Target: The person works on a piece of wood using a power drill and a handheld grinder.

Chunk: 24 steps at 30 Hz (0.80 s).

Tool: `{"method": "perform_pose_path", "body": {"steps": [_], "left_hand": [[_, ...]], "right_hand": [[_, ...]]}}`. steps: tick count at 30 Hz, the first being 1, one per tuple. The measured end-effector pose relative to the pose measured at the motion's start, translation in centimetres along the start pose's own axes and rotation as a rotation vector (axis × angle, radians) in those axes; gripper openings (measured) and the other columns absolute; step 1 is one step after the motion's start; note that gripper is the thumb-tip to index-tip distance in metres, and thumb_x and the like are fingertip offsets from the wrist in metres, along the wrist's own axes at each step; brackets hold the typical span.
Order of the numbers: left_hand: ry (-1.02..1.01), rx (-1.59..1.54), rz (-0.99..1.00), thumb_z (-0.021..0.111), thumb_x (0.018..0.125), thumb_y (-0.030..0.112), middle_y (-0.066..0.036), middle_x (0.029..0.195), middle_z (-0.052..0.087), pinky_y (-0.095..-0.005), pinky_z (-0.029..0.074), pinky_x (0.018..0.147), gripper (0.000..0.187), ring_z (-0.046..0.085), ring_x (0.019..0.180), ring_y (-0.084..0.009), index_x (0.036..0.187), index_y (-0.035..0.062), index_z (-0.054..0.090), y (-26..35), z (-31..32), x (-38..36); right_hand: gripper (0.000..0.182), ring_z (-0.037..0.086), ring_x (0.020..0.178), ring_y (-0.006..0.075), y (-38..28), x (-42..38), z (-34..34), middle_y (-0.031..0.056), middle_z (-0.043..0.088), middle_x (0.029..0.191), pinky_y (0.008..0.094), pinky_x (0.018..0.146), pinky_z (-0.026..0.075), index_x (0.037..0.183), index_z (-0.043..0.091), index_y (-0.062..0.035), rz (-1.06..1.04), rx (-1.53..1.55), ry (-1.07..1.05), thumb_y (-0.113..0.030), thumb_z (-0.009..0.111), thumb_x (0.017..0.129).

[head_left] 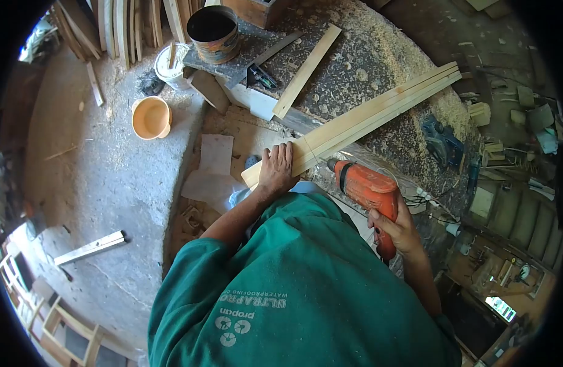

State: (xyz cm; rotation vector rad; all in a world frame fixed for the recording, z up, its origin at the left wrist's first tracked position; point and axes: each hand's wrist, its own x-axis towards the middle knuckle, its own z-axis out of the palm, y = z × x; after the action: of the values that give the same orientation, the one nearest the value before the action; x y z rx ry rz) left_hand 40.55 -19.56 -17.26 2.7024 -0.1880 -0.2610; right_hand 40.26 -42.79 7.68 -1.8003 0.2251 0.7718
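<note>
My right hand (399, 227) is wrapped round the handle of an orange power drill (368, 185). The drill's black chuck points left, with a thin bit right at the near side of some pale wooden boards (367, 116). These long boards lie together, jutting diagonally over the workbench edge toward me. My left hand (278, 168) grips them close to their near end, fingers laid over the top and the thumb hidden. A pencil-like line crosses the upper board just beyond my fingers.
The sawdust-covered workbench (361, 73) carries a loose wooden strip (307, 70), a metal square (264, 60), a large tin (214, 35) and a blue power tool (443, 142). Left, on the concrete floor, stand an orange plastic pot (151, 117) and a white bucket (172, 66). Wood pieces lean behind.
</note>
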Motion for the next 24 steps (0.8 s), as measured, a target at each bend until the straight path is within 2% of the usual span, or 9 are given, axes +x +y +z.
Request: {"method": "perform_pose_path", "body": {"steps": [5, 8, 11, 17, 20, 24], "left_hand": [[-0.001, 0.027, 0.023, 0.068, 0.074, 0.058, -0.016, 0.117, 0.051, -0.0449, 0.034, 0.097, 0.095, 0.048, 0.111, -0.0275, 0.136, -0.0058, 0.036, -0.3, 0.1, 0.1], [0.015, -0.024, 0.010, 0.076, 0.068, 0.049, -0.011, 0.114, 0.050, -0.0445, 0.034, 0.096, 0.097, 0.047, 0.110, -0.0252, 0.138, -0.0051, 0.035, -0.2, -0.2, 0.0], [-0.008, 0.000, 0.005, 0.073, 0.070, 0.058, -0.014, 0.117, 0.051, -0.0451, 0.034, 0.097, 0.099, 0.048, 0.111, -0.0273, 0.137, -0.0049, 0.035, -0.3, -0.1, 0.2], [-0.027, -0.016, -0.010, 0.075, 0.067, 0.058, -0.013, 0.118, 0.050, -0.0444, 0.033, 0.099, 0.102, 0.047, 0.113, -0.0264, 0.138, -0.0043, 0.035, -0.3, -0.1, 0.2], [0.047, -0.048, 0.010, 0.076, 0.068, 0.048, -0.012, 0.114, 0.050, -0.0444, 0.034, 0.096, 0.093, 0.048, 0.109, -0.0258, 0.136, -0.0032, 0.037, -0.5, 0.1, 0.0], [0.009, -0.074, 0.002, 0.077, 0.068, 0.047, -0.012, 0.114, 0.050, -0.0448, 0.034, 0.096, 0.094, 0.048, 0.109, -0.0260, 0.137, -0.0028, 0.037, -0.4, -0.3, 0.1]], "right_hand": [[0.066, 0.060, 0.074, 0.0094, -0.9, 0.3, 0.3, 0.0044, 0.059, 0.097, 0.0230, 0.052, 0.050, 0.138, 0.038, -0.0057, 0.040, -0.024, 0.013, -0.025, 0.074, 0.087], [0.066, 0.060, 0.075, 0.0096, -1.3, 0.4, 0.5, 0.0047, 0.060, 0.097, 0.0235, 0.054, 0.050, 0.139, 0.038, -0.0053, 0.043, -0.037, 0.020, -0.025, 0.074, 0.087], [0.066, 0.060, 0.075, 0.0097, -1.8, 0.5, 0.5, 0.0046, 0.060, 0.096, 0.0237, 0.056, 0.050, 0.139, 0.038, -0.0053, 0.041, -0.053, 0.007, -0.024, 0.074, 0.087], [0.065, 0.059, 0.074, 0.0096, -1.7, 0.8, 0.5, 0.0045, 0.059, 0.095, 0.0230, 0.056, 0.050, 0.139, 0.038, -0.0056, 0.040, -0.053, 0.008, -0.023, 0.073, 0.087], [0.066, 0.059, 0.074, 0.0096, -2.1, 0.8, 0.6, 0.0045, 0.059, 0.095, 0.0230, 0.054, 0.050, 0.139, 0.038, -0.0055, 0.045, -0.075, 0.009, -0.025, 0.073, 0.087], [0.067, 0.060, 0.073, 0.0098, -2.1, 0.8, 0.7, 0.0048, 0.059, 0.094, 0.0232, 0.054, 0.051, 0.139, 0.037, -0.0055, 0.047, -0.091, 0.022, -0.026, 0.074, 0.087]]}}
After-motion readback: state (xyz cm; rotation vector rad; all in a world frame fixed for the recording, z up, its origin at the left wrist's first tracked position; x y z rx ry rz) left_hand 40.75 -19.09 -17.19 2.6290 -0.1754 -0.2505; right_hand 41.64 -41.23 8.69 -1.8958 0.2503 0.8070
